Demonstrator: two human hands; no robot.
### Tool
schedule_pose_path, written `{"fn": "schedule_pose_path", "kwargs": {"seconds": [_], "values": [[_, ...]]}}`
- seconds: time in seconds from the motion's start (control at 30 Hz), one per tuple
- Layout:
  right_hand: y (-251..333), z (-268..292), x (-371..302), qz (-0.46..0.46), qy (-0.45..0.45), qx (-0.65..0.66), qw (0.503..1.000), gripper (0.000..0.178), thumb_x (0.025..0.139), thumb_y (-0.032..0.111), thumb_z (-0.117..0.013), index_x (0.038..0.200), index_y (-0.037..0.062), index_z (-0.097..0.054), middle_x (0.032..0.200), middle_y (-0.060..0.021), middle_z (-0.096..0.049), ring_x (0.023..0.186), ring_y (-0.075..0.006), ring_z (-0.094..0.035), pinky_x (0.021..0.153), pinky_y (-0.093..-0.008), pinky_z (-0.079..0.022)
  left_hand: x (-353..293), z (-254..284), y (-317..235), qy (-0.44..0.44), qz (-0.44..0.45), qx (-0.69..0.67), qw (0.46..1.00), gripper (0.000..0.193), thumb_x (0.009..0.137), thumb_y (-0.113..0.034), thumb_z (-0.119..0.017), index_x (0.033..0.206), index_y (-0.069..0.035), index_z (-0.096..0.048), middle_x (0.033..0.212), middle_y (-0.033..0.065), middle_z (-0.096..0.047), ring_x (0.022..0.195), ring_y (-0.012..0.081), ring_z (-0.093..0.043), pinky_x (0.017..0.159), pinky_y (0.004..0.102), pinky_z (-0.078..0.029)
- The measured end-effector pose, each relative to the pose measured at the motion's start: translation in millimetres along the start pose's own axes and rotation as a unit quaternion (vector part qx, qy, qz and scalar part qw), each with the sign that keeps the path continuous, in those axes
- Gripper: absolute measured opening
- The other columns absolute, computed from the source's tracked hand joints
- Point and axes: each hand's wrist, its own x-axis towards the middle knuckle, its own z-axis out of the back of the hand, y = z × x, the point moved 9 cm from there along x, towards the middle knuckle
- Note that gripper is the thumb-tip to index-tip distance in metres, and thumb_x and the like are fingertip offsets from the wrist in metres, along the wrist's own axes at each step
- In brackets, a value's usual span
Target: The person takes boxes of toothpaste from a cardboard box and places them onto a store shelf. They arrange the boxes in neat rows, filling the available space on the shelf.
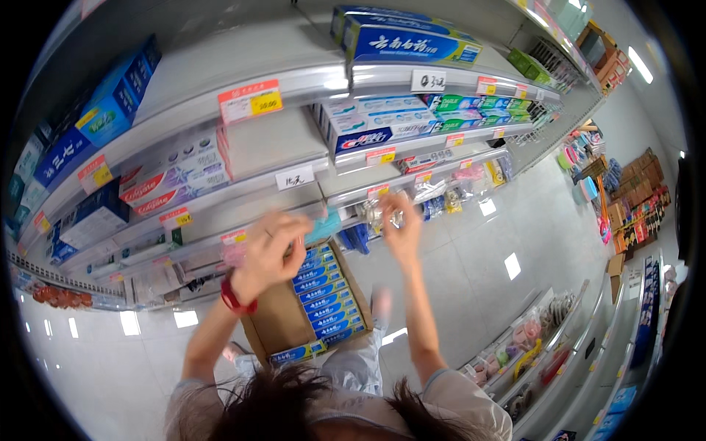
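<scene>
My left hand [273, 248], with a red band on its wrist, is in front of the lower shelf with its fingers curled. It is slightly blurred, and what lies inside the grip is hidden. A teal item [323, 225] shows just beyond its fingertips. To the right, my right hand [401, 229] is raised before shiny hanging packets, its fingers bent together; I cannot make out what they hold. Below both hands stands an open cardboard carton [276, 321]. Blue and yellow toothpaste boxes [326, 298] lie in a row along its right side, and one toothpaste box [298, 353] lies crosswise at its near edge.
Shelves with price tags [250, 101] span the front. Large blue toothpaste boxes [412, 37] sit on the upper shelf, with white and purple toothpaste boxes [176, 173] lower left. Grey tiled floor [471, 257] extends to the right, where another shelf unit [544, 367] stands.
</scene>
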Motion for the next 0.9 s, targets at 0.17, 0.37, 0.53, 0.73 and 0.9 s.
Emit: {"fn": "schedule_pose_path", "kwargs": {"seconds": [0.17, 0.37, 0.53, 0.73, 0.9], "values": [[-121.1, -141.5, -273.1, -0.172, 0.633, -0.043, 0.754, 0.027, 0.072, 0.021, -0.062, 0.091, 0.0020, -0.060, 0.082, -0.0129, -0.063, 0.072, -0.0230, -0.059, 0.064, -0.0343, -0.046, -310.6, -73.8, 23.9, 0.458, 0.363, -0.007, 0.812, 0.031, 0.077, -0.021, -0.053, 0.105, -0.008, -0.055, 0.098, 0.0162, -0.059, 0.087, 0.0336, -0.057, 0.075, 0.0433, -0.046], [-128.2, -211.1, -394.8, -0.246, 0.630, -0.096, 0.730, 0.033, 0.074, 0.028, -0.058, 0.096, 0.0042, -0.058, 0.089, -0.0165, -0.063, 0.086, -0.0313, -0.060, 0.073, -0.0394, -0.047, -495.4, -87.4, -19.0, 0.487, 0.537, -0.034, 0.688, 0.028, 0.075, -0.024, -0.053, 0.095, -0.004, -0.058, 0.092, 0.0194, -0.061, 0.088, 0.0352, -0.058, 0.075, 0.0429, -0.047], [-163.1, -204.9, -455.1, -0.230, 0.700, -0.234, 0.634, 0.055, 0.069, 0.030, -0.061, 0.109, -0.0043, -0.048, 0.115, -0.0234, -0.049, 0.109, -0.0340, -0.047, 0.089, -0.0407, -0.041, -602.3, -67.3, -17.7, 0.468, 0.682, 0.015, 0.562, 0.021, 0.071, -0.022, -0.053, 0.081, -0.006, -0.064, 0.083, 0.0178, -0.063, 0.080, 0.0348, -0.060, 0.073, 0.0432, -0.048], [-208.9, -179.9, -518.4, -0.321, 0.724, -0.221, 0.568, 0.058, 0.062, 0.031, -0.073, 0.104, -0.0045, -0.055, 0.102, -0.0169, -0.059, 0.094, -0.0268, -0.057, 0.077, -0.0318, -0.046, -643.2, -20.5, -63.0, 0.307, 0.772, -0.030, 0.555, 0.024, 0.077, -0.020, -0.049, 0.082, -0.002, -0.064, 0.080, 0.0176, -0.064, 0.075, 0.0303, -0.063, 0.067, 0.0392, -0.049], [-216.8, -158.0, -548.8, -0.638, 0.543, -0.062, 0.543, 0.052, 0.064, 0.017, -0.074, 0.108, 0.0023, -0.051, 0.100, -0.0062, -0.057, 0.090, -0.0181, -0.056, 0.075, -0.0267, -0.048, -668.7, 4.2, -95.4, 0.128, 0.852, -0.081, 0.501, 0.021, 0.076, -0.017, -0.050, 0.080, -0.003, -0.064, 0.069, 0.0121, -0.064, 0.065, 0.0215, -0.064, 0.063, 0.0318, -0.049]]}}
